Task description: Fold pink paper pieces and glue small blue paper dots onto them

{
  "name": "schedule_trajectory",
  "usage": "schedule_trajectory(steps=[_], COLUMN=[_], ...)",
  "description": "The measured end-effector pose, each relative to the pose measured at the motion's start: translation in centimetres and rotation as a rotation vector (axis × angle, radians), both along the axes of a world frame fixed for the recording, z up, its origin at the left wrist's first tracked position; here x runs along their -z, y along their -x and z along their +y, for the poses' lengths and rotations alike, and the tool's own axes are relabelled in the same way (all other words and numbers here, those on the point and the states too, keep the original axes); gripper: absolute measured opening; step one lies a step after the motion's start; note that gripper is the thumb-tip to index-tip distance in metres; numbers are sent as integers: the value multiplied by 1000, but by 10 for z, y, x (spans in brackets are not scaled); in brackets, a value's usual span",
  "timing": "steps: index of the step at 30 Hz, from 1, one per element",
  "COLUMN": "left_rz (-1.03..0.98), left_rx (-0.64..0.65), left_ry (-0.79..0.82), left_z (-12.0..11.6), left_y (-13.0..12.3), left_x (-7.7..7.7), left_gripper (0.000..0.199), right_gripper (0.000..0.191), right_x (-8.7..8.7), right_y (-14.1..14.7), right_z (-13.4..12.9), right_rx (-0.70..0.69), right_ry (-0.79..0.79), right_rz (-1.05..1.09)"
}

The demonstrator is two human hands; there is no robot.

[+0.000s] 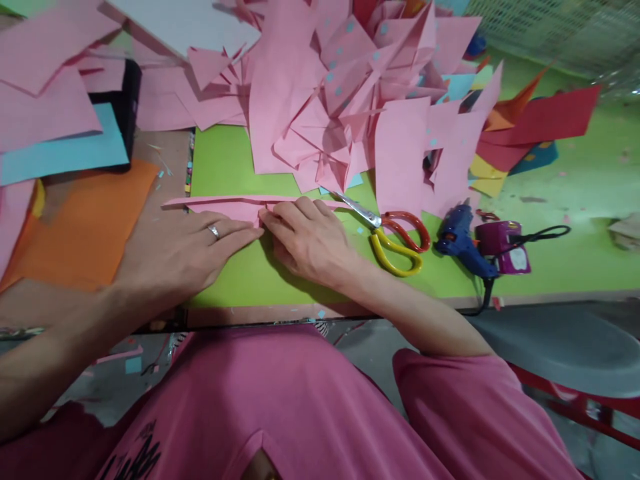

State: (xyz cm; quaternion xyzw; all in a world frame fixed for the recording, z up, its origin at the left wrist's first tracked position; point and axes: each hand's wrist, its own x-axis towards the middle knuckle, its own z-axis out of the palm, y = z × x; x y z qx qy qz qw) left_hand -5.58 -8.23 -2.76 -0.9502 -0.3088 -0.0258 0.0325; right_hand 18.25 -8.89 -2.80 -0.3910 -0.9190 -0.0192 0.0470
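A narrow folded strip of pink paper [225, 204] lies across the green table surface [220, 160] near the front edge. My left hand [185, 247], with a ring on one finger, rests flat on the strip's left part, its fingers stretched toward the middle. My right hand [310, 237] has its fingers bent and pressed together on the paper at its middle, beside the left fingertips. Just right of that hand lie scissors [377, 222] with one red and one yellow handle, their blades pointing up and left.
Behind the hands is a large heap of pink paper [285, 80]. A blue glue gun [460, 240] and a purple box [503, 247] lie at the right. Orange paper [85, 227] lies left. A grey stool [565, 347] stands below the table edge at right.
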Motion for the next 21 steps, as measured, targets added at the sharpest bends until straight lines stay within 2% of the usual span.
schedule_trajectory(steps=[4, 12, 18, 21], left_rz=[20, -48, 24, -33], left_rx=[10, 32, -122, -117], left_ry=[17, 60, 49, 100], left_z=[-2, -3, 1, 4], left_y=[6, 10, 2, -1], left_x=[2, 7, 0, 1], left_gripper=[46, 53, 49, 49], right_gripper=[36, 40, 40, 40], right_x=[2, 2, 4, 6], right_y=[-1, -4, -5, -7], right_z=[-1, -1, 2, 6], right_rx=[8, 30, 12, -1], right_ry=[7, 117, 142, 176], right_rz=[7, 105, 156, 223])
